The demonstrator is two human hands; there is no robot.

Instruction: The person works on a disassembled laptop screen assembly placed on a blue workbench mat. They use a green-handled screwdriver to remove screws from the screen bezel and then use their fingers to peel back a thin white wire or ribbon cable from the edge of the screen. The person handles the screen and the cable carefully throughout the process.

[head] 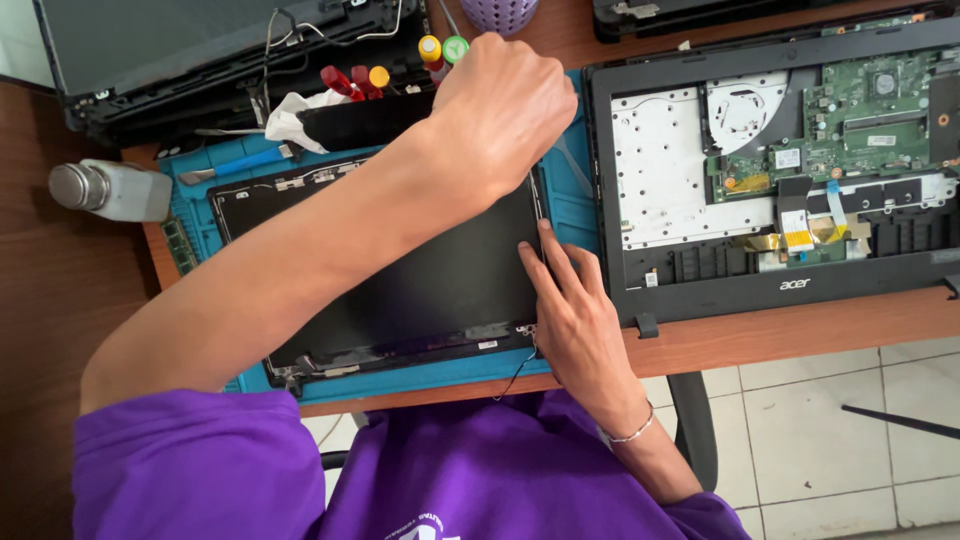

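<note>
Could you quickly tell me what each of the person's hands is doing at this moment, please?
Left hand: closed in a fist at the laptop screen panel's right edge; what it grips cannot be told.
Right hand: open, fingertips pressing that edge.

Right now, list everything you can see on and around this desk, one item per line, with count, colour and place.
laptop screen panel: one, black, lying on the mat at centre
work mat: one, teal, under the panel
opened laptop base: one, black frame with green board and white plate, right
dismantled laptop: one, black, top left
screwdrivers: several, red, yellow and green handles, top centre
bottle: one, whitish with metal cap, left
desk: one, brown wood
left hand: fisted above the panel's right edge; any tool is hidden
right hand: fingers pressing the panel's right edge, bracelet on wrist
</note>
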